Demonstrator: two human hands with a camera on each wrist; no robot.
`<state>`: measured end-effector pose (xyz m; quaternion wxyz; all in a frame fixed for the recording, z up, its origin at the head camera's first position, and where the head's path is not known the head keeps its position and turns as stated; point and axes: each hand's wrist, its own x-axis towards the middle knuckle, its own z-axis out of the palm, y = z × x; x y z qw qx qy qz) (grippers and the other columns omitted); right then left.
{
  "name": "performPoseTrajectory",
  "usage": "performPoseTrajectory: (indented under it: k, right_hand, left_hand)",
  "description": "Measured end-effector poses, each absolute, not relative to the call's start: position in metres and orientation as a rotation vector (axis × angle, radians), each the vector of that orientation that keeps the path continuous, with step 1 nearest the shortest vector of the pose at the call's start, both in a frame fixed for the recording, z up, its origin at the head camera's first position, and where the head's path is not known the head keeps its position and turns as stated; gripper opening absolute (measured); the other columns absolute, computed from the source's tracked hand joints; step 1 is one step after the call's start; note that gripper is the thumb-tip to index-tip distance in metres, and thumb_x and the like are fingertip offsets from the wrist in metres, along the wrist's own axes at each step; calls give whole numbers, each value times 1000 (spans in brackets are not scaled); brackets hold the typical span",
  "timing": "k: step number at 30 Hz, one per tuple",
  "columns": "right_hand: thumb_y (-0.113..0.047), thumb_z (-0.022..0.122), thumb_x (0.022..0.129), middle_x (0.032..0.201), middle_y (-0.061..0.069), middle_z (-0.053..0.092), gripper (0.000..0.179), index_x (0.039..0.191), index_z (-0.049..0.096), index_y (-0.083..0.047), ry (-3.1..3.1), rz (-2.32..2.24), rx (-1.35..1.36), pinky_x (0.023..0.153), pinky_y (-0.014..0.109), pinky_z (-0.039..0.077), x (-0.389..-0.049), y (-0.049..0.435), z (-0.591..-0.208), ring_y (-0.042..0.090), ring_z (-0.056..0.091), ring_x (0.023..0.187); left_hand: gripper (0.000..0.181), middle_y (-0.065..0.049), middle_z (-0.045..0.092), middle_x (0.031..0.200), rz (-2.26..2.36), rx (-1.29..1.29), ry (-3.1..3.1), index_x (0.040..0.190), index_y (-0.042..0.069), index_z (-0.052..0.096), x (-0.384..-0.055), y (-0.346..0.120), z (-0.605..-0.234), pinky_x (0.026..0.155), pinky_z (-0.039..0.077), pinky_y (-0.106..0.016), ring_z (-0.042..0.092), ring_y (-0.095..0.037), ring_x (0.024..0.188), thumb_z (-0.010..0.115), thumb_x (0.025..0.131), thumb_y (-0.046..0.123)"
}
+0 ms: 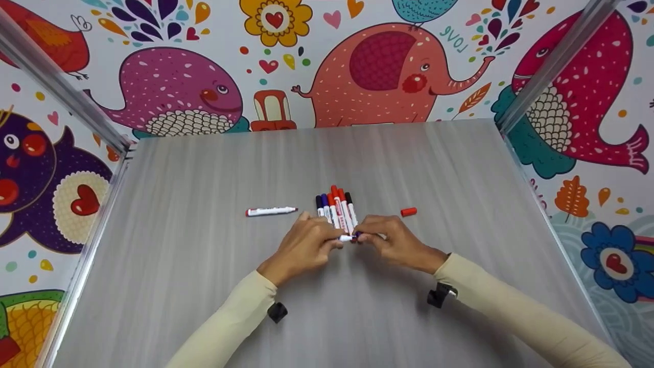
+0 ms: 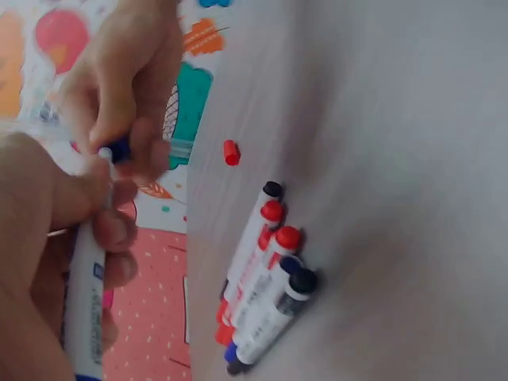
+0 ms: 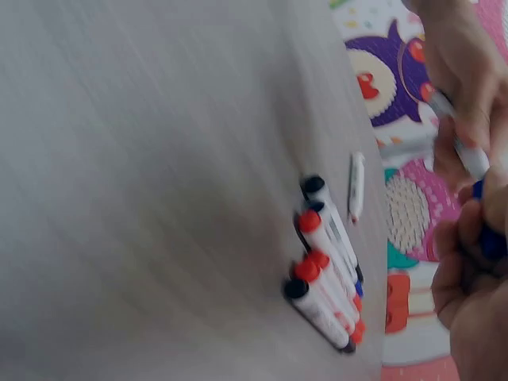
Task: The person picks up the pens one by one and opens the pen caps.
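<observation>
My left hand (image 1: 305,243) grips a white marker (image 2: 86,294) with a blue end, held above the table in front of a row of markers. The fingers of my right hand (image 1: 397,244) pinch a blue cap (image 2: 119,149) at the tip of that marker. Whether the cap sits on the tip or just off it, I cannot tell. Beyond both hands, several capped markers (image 1: 337,207) with black, blue and red caps lie side by side. Left of them is an uncapped red marker (image 1: 271,211), its tip pointing right. A loose red cap (image 1: 409,211) lies on the right.
The grey wood-grain table (image 1: 204,174) spreads around the hands. Walls printed with cartoon animals (image 1: 383,76) stand at the back and both sides, with metal posts (image 1: 557,66) at the corners.
</observation>
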<state>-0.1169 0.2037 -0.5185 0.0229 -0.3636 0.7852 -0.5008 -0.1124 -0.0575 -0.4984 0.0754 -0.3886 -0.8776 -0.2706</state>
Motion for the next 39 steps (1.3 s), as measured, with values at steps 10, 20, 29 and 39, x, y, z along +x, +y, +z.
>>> performPoseTrajectory:
  k: [10,20,29,39]
  right_hand:
    - [-13,79,102,111,2,73,25,126,84,-18,2473,-1577,-849,88,26,54,-123,220,-520,19,64,101]
    - [-6,83,97,110,1,69,23,120,84,-7,2531,-1555,-831,82,22,54,-126,230,-541,17,63,94]
    - [-3,85,94,108,5,74,24,118,82,-5,2584,-1564,-766,76,22,47,-128,245,-558,17,59,89]
    - [7,86,90,103,8,76,20,105,81,-6,2658,-1648,-723,81,18,51,-134,265,-573,26,67,90]
  left_hand:
    - [20,0,78,98,-787,-1054,-2693,118,14,86,-113,-79,-509,78,47,-40,68,-17,85,83,100,23]
    - [32,-8,81,112,-998,-849,-2759,122,3,80,-118,-100,-526,92,62,-46,73,-23,97,89,92,13]
    - [21,-3,77,103,-898,-760,-2689,109,8,82,-120,-120,-547,87,58,-47,70,-22,95,91,91,8]
    - [19,-7,73,107,-818,-676,-2678,109,6,84,-123,-138,-564,85,51,-51,67,-30,104,89,91,4]
